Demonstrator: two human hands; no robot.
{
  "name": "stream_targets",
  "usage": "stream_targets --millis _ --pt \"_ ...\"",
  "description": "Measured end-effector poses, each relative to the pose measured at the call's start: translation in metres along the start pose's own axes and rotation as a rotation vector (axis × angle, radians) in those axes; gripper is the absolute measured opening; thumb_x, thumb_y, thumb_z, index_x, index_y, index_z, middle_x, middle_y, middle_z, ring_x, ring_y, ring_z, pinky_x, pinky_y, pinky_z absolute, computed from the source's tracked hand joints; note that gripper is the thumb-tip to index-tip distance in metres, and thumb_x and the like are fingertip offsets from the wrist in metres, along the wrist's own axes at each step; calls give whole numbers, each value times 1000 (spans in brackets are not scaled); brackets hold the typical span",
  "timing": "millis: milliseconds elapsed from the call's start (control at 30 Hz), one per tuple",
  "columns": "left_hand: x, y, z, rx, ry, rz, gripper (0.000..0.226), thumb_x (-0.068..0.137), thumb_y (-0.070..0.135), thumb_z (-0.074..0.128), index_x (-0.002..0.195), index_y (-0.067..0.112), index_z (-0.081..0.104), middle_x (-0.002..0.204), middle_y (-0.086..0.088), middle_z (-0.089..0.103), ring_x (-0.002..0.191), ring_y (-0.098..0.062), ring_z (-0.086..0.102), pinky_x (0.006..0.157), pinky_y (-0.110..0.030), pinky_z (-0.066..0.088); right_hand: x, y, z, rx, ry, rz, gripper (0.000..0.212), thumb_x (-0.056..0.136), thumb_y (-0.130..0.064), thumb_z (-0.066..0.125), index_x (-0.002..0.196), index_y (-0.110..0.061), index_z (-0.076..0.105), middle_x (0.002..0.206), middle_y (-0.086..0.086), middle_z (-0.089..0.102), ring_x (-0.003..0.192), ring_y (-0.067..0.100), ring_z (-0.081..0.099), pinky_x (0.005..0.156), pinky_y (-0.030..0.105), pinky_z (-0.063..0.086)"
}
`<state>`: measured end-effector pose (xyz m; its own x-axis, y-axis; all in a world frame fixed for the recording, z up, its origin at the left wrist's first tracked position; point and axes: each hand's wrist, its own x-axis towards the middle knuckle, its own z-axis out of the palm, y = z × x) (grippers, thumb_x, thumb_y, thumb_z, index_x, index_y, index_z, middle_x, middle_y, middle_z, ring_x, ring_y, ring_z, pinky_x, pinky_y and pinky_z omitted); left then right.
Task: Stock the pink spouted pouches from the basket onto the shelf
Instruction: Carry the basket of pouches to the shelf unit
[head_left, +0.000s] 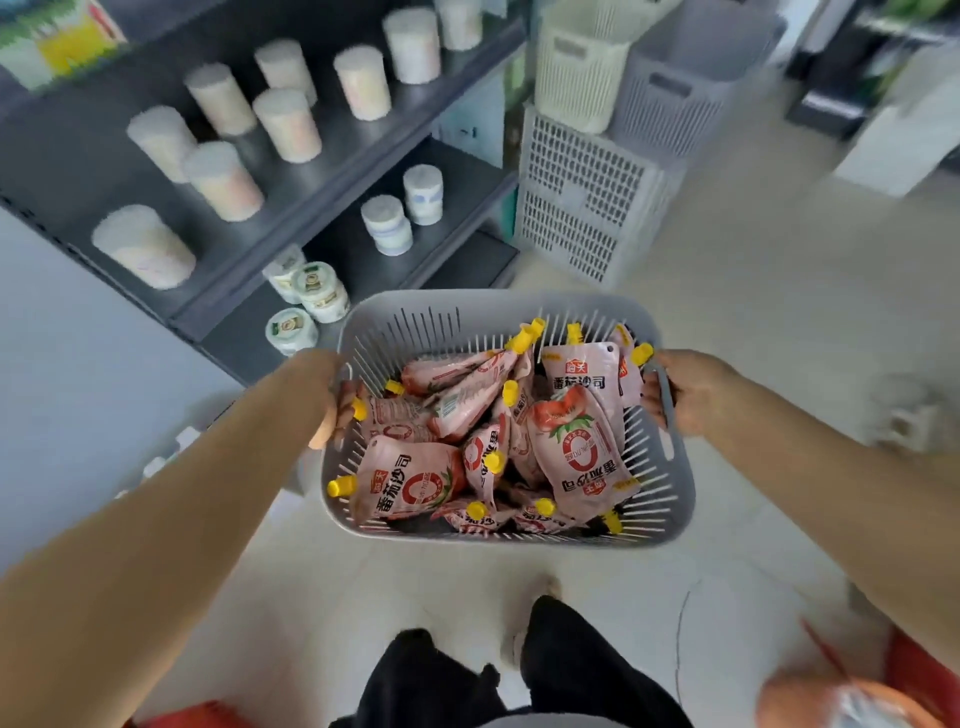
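Observed from the head view: a grey slatted plastic basket (498, 312) is held clear of the pale floor (753, 322), in front of the person. The left hand (332, 410) is clamped on the basket's left rim, fingers curled over the edge and down inside. The right hand (680, 392) is clamped on the right-side handle, fingers wrapped around the bar. Both forearms extend from the bottom corners of the frame toward the basket.

Contents: the pink spouted pouches (571, 447) lie loose inside the basket, piled at mixed angles, each with a yellow cap (340, 486). Several overlap; an exact count cannot be made. 1 pouch leans against the basket's right wall, and another lies flat near the front left corner.

Beyond the basket, to its left, stands a dark shelf (332, 171) with at least 3 tiers. The upper tier carries pale cylindrical containers (285, 124), spaced apart and blurred. A lower tier carries smaller white tubs (387, 223). None of the pouches is seen on the shelf.

Beyond the basket, to its right, stacked grey and cream crates (587, 202) sit on the floor beside the shelf end. Below the basket, dark trouser legs (571, 670) are visible.
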<state>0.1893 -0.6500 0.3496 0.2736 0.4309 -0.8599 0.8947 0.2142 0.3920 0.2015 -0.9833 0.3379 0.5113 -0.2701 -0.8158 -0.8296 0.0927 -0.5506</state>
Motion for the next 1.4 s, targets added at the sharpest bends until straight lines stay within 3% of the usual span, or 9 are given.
stream_targets --millis 233,367,533,767,900,1067,1200,1333,1400 --pt "-35 73 151 109 -90 115 42 92 28 43 52 14 47 39 -2 46 46 -17 37 52 -23 33 51 -57 -105 249 110 -45 32 87 -6 47 57 -15 42 30 -3 42 38 10 34 37 10 22" --pt "-41 119 230 234 -147 115 33 89 28 45 59 17 51 54 1 47 48 -16 39 48 -27 34 89 -82 -154 354 222 7 32 87 -7 43 57 -16 41 29 -2 41 36 11 38 44 14 25" --pt "-47 173 335 387 -242 151 28 89 29 44 66 16 52 25 -2 45 46 -15 41 49 -25 34 135 -118 -207 469 364 75 33 86 -9 40 54 -18 42 29 -4 41 40 13 43 51 18 31" --pt "-82 244 487 484 -302 245 36 93 31 43 62 13 46 20 -3 42 48 -13 40 50 -24 32 185 -169 -291 589 437 141 36 91 -13 42 56 -19 43 28 -5 42 48 12 41 48 18 28" --pt "-102 276 576 507 -352 316 31 92 24 42 63 12 44 25 -3 44 48 -14 34 51 -24 28 221 -204 -343 637 480 152 35 90 -11 41 56 -18 43 26 -5 41 42 11 40 49 17 26" --pt "-122 310 681 516 -316 307 31 90 23 45 61 11 46 59 -4 48 49 -16 37 57 -25 33 274 -261 -416 657 519 146 32 89 -5 40 59 -15 45 24 -4 41 26 10 37 47 16 25" --pt "-132 338 755 500 -331 275 33 92 26 47 61 14 45 59 -1 47 49 -13 37 52 -23 31 312 -314 -466 663 533 117 33 91 -6 41 59 -14 44 25 -4 43 22 8 40 44 12 30" --pt "-139 372 827 489 -339 245 27 90 26 46 65 17 47 56 0 44 47 -13 34 52 -24 32 351 -367 -513 726 550 125 29 91 -11 40 63 -17 44 35 -1 45 36 12 43 45 10 31" --pt "-137 394 866 487 -332 234 26 90 27 46 66 17 47 55 -1 43 46 -14 33 53 -24 32 376 -392 -535 748 558 133 28 91 -10 39 65 -17 44 30 -2 43 29 11 42 45 13 28"
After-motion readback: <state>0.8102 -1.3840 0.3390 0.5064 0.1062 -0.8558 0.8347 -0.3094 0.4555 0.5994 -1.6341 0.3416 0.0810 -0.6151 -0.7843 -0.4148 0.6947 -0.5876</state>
